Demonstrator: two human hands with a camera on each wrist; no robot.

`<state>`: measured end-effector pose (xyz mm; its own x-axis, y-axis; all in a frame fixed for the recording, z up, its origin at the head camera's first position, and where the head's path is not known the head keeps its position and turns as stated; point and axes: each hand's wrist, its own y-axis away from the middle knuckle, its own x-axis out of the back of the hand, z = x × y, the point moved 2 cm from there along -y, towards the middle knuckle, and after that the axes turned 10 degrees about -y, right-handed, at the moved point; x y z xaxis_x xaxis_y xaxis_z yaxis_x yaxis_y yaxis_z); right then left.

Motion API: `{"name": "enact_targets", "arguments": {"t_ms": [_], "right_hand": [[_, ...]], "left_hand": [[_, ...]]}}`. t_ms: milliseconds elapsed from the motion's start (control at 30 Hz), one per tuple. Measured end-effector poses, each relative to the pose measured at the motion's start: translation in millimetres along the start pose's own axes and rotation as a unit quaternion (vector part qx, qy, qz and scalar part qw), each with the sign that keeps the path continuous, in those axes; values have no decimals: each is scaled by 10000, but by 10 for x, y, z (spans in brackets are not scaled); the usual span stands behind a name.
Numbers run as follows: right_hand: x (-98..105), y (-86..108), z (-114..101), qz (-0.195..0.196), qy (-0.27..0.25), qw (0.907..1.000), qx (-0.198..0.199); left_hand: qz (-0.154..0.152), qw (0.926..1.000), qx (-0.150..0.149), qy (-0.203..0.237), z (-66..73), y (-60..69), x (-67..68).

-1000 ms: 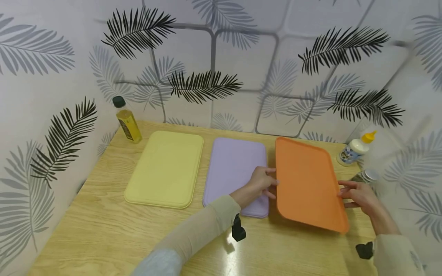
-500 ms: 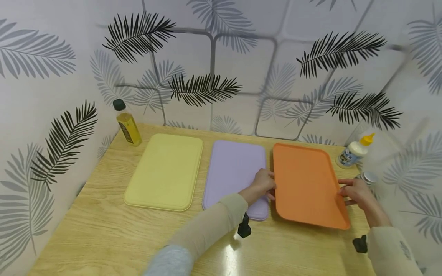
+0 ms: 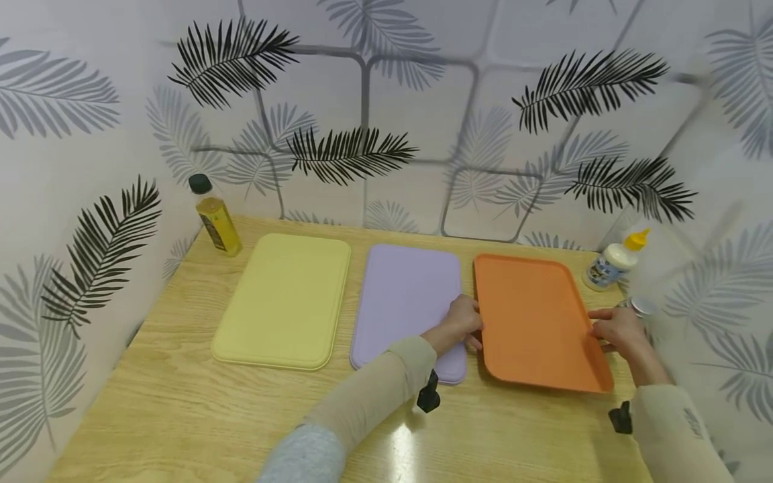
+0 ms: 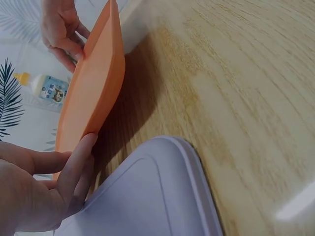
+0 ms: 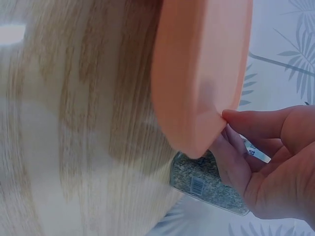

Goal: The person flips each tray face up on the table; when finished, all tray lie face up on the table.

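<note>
An orange tray (image 3: 534,315) is held by its two long sides at the right of the table. My left hand (image 3: 461,320) pinches its left rim between thumb and fingers, over the edge of a purple tray (image 3: 404,288). At the opposite rim, my right hand (image 3: 619,330) grips with the thumb on top and fingers underneath, as the right wrist view shows. The near end of the orange tray stands off the wood, with a shadow below it in the left wrist view. Whether its far end touches the table cannot be told.
A yellow tray (image 3: 280,298) lies left of the purple one. An oil bottle (image 3: 217,218) stands at the back left. A white bottle with a yellow nozzle (image 3: 612,261) is at the back right. Close by my right hand is a jar of dark flakes (image 5: 194,179). Patterned walls border the table.
Both hands have lowered the orange tray, and it has become flatter, its tilt smaller than before. The yellow and purple trays have stayed in place.
</note>
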<state>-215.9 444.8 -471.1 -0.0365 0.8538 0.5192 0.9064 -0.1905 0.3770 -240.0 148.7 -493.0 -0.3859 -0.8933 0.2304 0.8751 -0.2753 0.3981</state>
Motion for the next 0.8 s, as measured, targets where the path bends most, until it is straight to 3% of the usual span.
{"name": "enact_targets", "arguments": {"t_ms": [233,433,800], "right_hand": [[-20,-73,87,131,-117,9998,135],[-53,-121,161,468,-22,9984,301],[-112,-73,138,429,23,9990,140]], "left_hand": [[289,9977,-139,-602,-13,-87,-54],[515,9893,-299,-1330,-6,-125,-75],[711,9767,-126,-2021,25,-65,-92]]}}
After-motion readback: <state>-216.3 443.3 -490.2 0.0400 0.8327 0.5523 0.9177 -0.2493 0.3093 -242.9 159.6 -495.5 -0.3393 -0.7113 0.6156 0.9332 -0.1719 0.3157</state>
